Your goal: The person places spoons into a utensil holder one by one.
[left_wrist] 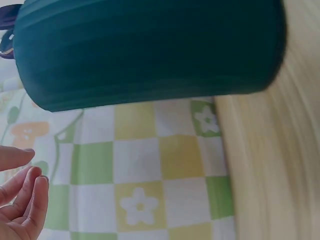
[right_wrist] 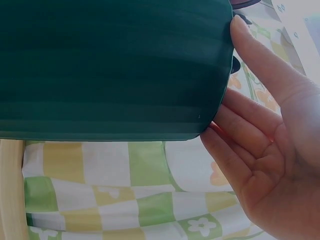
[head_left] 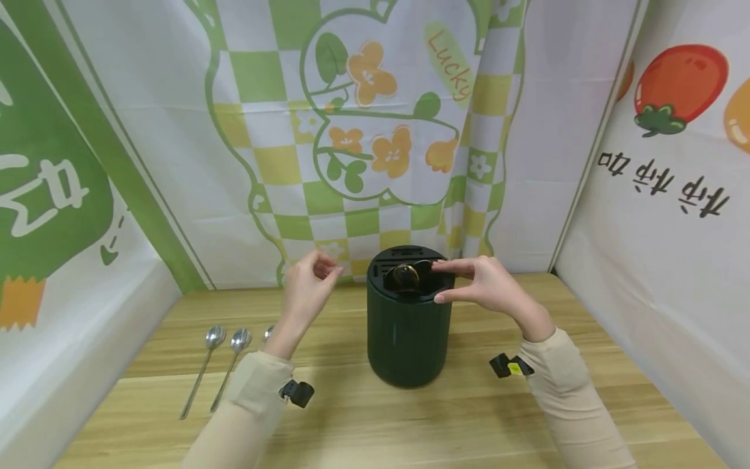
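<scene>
A dark green ribbed utensil holder (head_left: 408,342) with a black slotted top (head_left: 405,253) stands upright on the table. Inside its opening, the rounded dark, gold-edged head of a utensil (head_left: 405,277) shows; the rest is hidden. My right hand (head_left: 489,284) is at the holder's right rim, thumb and fingers spread and fairly straight. In the right wrist view its fingertips (right_wrist: 209,134) lie right at the rim. My left hand (head_left: 309,286) hovers left of the holder, fingers loosely bent, holding nothing. The left wrist view shows a gap between thumb and fingers (left_wrist: 37,200).
On the left of the wooden table (head_left: 469,423) lie a silver spoon (head_left: 215,337) and a second spoon (head_left: 240,340). A third spoon (head_left: 269,332) is mostly hidden behind the left forearm. A patterned curtain (head_left: 351,225) hangs behind the holder, with cloth walls at both sides.
</scene>
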Tool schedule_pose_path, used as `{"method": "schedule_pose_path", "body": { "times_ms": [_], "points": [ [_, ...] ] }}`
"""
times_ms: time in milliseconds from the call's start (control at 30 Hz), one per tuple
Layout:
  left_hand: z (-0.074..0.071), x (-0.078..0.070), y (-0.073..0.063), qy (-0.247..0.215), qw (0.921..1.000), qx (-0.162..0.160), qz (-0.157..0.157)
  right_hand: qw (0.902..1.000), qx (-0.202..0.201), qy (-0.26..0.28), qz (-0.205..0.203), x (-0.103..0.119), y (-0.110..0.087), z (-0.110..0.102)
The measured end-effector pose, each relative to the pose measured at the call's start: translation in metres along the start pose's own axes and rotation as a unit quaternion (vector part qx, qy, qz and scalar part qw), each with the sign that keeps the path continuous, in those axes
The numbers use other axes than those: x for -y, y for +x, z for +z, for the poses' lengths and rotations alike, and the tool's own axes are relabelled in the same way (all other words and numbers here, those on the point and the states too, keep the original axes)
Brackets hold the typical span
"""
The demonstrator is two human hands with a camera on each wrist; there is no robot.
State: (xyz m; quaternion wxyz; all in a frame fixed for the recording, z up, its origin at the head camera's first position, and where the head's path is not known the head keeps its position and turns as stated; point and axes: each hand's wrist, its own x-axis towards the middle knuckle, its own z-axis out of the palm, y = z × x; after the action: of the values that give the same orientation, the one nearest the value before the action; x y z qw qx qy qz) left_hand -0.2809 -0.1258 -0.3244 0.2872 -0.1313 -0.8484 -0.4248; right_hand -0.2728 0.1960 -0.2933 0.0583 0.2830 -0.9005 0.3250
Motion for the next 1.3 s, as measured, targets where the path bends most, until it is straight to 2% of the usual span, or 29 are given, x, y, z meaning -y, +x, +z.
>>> {"method": "schedule_pose_path", "body": {
  "times_ms": [367,633,867,1100,1300],
  "points": [
    [-0.004,0.029,-0.012,0.047,0.9981,0.005,-0.038,1.0,0.001,-0.002,0.0,0.001,0.0,-0.001],
    [-0.011,0.052,-0.02,0.085,0.995,0.022,-0.049,1.0,0.0,-0.002,-0.003,-0.001,0.0,-0.001],
    [-0.019,0.068,-0.028,0.114,0.9888,0.057,-0.078,1.0,-0.003,-0.006,-0.005,-0.001,0.0,-0.001],
    [-0.027,0.082,-0.035,0.138,0.9817,0.092,-0.093,1.0,-0.003,-0.003,-0.004,0.0,0.0,-0.001],
    [-0.033,0.093,-0.044,0.156,0.9671,0.143,-0.141,1.0,-0.002,-0.004,-0.004,0.0,0.0,-0.001]
  ]
}}
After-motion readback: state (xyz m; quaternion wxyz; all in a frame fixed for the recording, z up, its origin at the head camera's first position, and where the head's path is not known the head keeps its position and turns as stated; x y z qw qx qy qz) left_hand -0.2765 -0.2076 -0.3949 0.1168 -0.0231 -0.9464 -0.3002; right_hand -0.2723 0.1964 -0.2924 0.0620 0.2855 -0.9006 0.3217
